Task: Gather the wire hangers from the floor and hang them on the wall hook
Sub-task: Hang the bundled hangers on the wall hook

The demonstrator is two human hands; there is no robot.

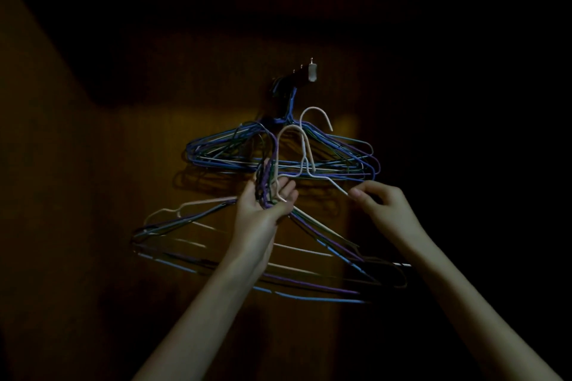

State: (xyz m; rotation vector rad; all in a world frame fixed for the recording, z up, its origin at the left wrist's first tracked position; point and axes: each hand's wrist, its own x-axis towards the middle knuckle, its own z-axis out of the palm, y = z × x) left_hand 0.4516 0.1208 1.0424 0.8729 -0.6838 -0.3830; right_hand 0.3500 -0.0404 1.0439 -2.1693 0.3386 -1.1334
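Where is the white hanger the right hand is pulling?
Head view, centre: the white hanger sits between the hands, its shoulder pinched by the right hand, its hook raised in front of the hung hangers.

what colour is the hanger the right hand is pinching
White: the right hand pinches the shoulder of a white wire hanger. Head view, dim light.

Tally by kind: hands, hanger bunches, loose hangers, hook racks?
Hands: 2, left hand, right hand
Hanger bunches: 2, hung bunch, held bunch in left hand
White hanger, pinched by right hand: 1
Hook rack: 1
Total: 6
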